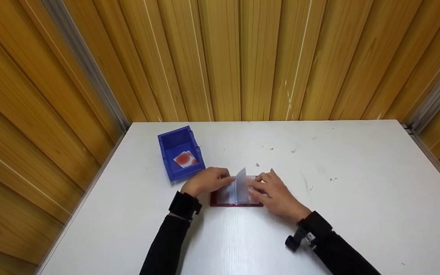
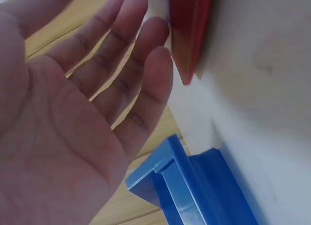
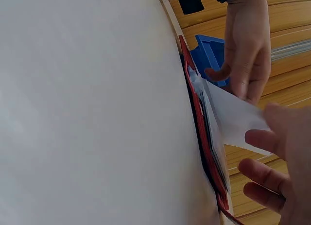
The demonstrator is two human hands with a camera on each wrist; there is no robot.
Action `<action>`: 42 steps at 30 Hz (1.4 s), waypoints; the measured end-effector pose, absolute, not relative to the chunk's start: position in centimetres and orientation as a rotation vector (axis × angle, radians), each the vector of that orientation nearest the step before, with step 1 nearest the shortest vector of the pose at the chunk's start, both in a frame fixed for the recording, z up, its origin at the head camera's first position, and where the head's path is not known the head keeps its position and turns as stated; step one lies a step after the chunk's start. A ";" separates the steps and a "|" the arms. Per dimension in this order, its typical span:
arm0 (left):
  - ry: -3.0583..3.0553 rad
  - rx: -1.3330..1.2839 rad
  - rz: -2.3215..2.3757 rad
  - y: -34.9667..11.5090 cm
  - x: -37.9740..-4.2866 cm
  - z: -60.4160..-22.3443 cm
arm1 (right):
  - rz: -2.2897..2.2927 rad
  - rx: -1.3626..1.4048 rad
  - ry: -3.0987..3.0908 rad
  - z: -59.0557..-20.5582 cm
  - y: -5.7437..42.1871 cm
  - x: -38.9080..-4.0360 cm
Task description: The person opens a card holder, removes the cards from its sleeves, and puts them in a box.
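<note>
A small red card album point(image 1: 236, 205) lies spread on the white table, with clear plastic sleeve pages inside. One sleeve page point(image 3: 238, 119) stands raised from the middle of it. At the free edge of that page, my right hand point(image 1: 277, 195) pinches it between thumb and forefinger, the other fingers bent loosely below. My left hand point(image 1: 209, 180) is over the album's left side, its fingers extended and relaxed with the tips by the pages. In the left wrist view its palm point(image 2: 53, 137) shows nothing held. Reddish print shows through the right-hand sleeve, partly covered by my right fingers.
A blue plastic bin point(image 1: 174, 139) stands at the back left, close to my left hand. Inside it lie white cards point(image 1: 184, 159) with red round prints. Wood-patterned panels point(image 1: 258, 61) rise behind the table point(image 1: 357, 172).
</note>
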State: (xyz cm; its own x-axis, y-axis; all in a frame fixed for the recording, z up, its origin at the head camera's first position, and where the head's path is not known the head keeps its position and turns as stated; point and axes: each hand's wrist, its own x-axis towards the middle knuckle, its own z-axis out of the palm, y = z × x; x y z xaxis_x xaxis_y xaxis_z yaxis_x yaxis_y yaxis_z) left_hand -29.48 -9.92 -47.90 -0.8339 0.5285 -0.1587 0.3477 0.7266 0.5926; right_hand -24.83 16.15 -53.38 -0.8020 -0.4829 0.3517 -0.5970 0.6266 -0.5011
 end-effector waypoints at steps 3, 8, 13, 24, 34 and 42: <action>2.597 0.607 0.809 -9.4 -29.3 -47.6 | 0.796 0.992 -2.693 -53.1 15.9 -24.6; 2.619 0.606 0.695 -8.9 -28.9 -47.5 | 0.655 1.040 -2.748 -52.9 15.9 -24.3; 2.654 0.592 0.590 -9.1 -28.8 -47.4 | 0.661 1.008 -2.766 -53.0 16.0 -24.3; 2.659 0.410 0.493 -10.0 -28.7 -47.2 | 0.839 0.679 -2.889 -53.6 17.1 -25.4; 2.770 0.397 0.517 -9.8 -28.5 -47.2 | 0.849 0.637 -2.925 -53.7 17.6 -25.6; 2.627 0.739 0.813 -8.5 -29.1 -48.7 | 0.837 0.682 -2.884 -53.8 17.8 -25.6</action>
State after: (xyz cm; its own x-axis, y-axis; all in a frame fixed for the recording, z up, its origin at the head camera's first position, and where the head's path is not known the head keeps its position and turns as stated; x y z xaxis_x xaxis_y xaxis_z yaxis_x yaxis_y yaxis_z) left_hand -29.13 -8.55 -48.73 -0.8253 0.5512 -0.1228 0.3855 0.7088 0.5908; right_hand -25.58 17.78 -53.82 -0.9002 -0.3973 0.1783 -0.4310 0.7544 -0.4952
